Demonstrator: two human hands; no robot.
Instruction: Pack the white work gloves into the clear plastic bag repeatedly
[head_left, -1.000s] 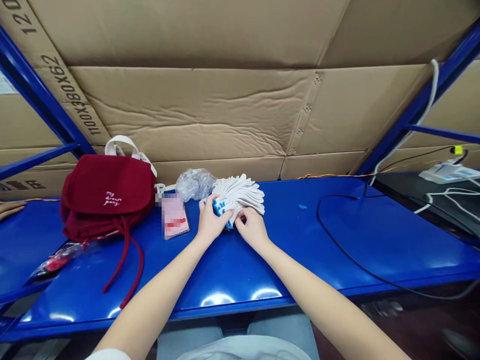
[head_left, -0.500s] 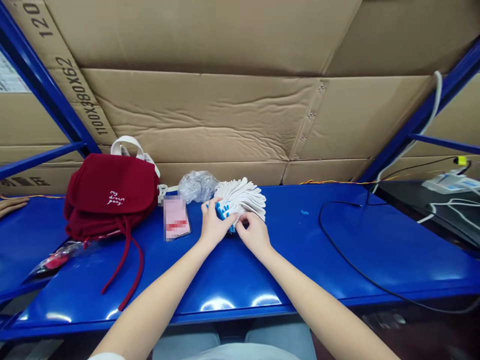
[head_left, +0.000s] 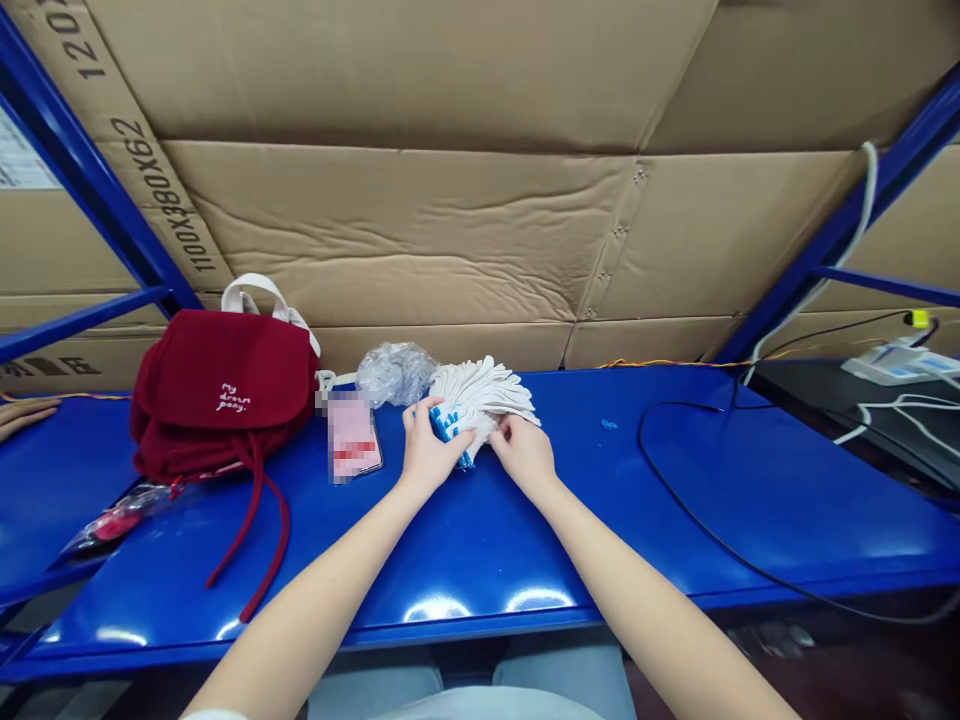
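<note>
A thick bundle of white knit gloves [head_left: 484, 388] with blue-edged cuffs lies on the blue tabletop, its fingers fanned out toward the back. My left hand [head_left: 429, 445] is closed round the cuff end, thumb in front and fingers behind. At the bundle's near right side, my right hand [head_left: 526, 455] pinches the edge of a glove; its fingertips are partly hidden against the white fabric. A crumpled clear plastic bag [head_left: 396, 372] sits just behind and left of the gloves.
Left of the gloves lies a phone [head_left: 354, 440] with a blurred pink face, then a red backpack [head_left: 225, 385] with dangling straps. To the right are a blue thread scrap [head_left: 609, 425] and a black cable [head_left: 675, 495]. Another person's hand [head_left: 26, 415] rests at the far left.
My right hand has moved slightly right and up along the bundle, away from the cuffs, with the near glove edge between its fingers. My left hand has stayed at the cuff end.
</note>
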